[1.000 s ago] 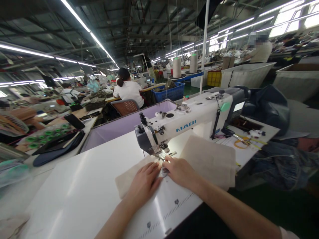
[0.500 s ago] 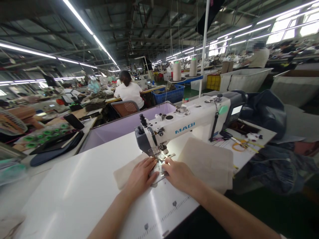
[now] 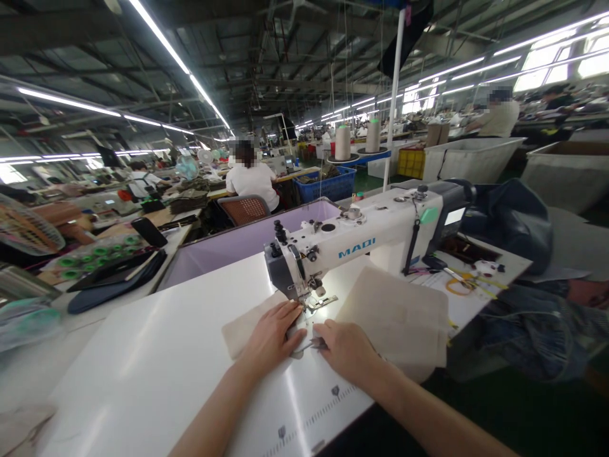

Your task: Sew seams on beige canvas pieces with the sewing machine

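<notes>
A white MAQI sewing machine (image 3: 356, 249) stands in front of me, its needle area lit. My left hand (image 3: 273, 330) lies flat on a beige fabric piece (image 3: 240, 327), fingertips beside the presser foot and thumb stretched out toward the right. Just right of the needle plate, my right hand (image 3: 347, 348) is closed around small metal thread snips (image 3: 318, 343), whose points face left. Most of the snips is hidden in the fingers. Another beige fabric piece (image 3: 394, 314) lies beyond my right hand, under the machine arm. The needle tip is too small to make out.
A lilac bin (image 3: 209, 247) borders the table's far side. Thread cones (image 3: 342, 143) stand on a blue holder behind the machine. Yellow-handled scissors (image 3: 459, 284) and small items lie at right. Denim (image 3: 528, 333) hangs beside the table. A co-worker (image 3: 250, 174) sits ahead.
My right hand has drawn back from the needle area toward me, with the snips in it. My left hand stays on the fabric. The whole view has shifted slightly.
</notes>
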Demonstrator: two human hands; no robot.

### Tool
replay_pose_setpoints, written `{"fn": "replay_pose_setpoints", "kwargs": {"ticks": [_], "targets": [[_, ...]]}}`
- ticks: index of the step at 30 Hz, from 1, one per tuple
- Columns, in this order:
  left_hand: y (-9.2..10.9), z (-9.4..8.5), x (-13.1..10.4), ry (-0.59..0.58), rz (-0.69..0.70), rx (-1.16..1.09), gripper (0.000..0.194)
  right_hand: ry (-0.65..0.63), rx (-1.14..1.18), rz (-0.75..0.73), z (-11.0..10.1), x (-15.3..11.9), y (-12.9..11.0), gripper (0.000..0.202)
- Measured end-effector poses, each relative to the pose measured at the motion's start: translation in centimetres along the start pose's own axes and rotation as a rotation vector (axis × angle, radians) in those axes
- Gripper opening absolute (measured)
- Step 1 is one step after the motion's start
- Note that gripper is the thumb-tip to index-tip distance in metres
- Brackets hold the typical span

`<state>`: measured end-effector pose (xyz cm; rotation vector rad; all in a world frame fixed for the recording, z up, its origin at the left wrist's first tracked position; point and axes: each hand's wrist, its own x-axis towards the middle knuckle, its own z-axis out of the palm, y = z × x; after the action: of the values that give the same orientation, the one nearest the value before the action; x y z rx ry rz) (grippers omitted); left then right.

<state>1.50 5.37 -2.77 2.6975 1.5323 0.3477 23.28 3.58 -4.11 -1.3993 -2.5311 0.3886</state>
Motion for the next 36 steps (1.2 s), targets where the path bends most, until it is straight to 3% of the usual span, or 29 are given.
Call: {"fn": "replay_pose_setpoints", "kwargs": {"ticks": [14, 18, 21, 26, 31, 33, 36], "targets": [[0.2, 0.5, -0.5, 0.009, -0.040, -0.014, 0.046, 0.006, 0.033, 0.028, 0.6, -0.1, 0.0, 0.025], [0.5, 1.4, -0.9, 0.054, -0.060, -0.022, 0.044, 0.059, 0.098, 0.127, 0.4, -0.3, 0.1, 0.035], [1.4, 1.5, -1.5, 0.047, -0.110, -0.006, 0.044, 0.078, 0.105, 0.209, 0.3, -0.7, 0.5, 0.032], [3.3, 0.0, -3.3, -0.037, -0.164, -0.026, 0.038, 0.053, 0.066, 0.165, 0.4, -1.4, 1.0, 0.028], [2.8, -1.9, -3.9, -0.077, -0.159, -0.080, 0.046, 0.062, 0.077, 0.150, 0.7, -1.5, 1.2, 0.028], [2.4, -2.3, -3.7, -0.146, -0.252, 0.010, 0.043, 0.081, 0.111, 0.148, 0.8, -1.5, 1.4, 0.029], [2.5, -2.4, -3.7, -0.231, -0.514, 0.205, 0.030, 0.153, 0.200, 0.188, 0.8, -1.6, 1.8, 0.035]]}}
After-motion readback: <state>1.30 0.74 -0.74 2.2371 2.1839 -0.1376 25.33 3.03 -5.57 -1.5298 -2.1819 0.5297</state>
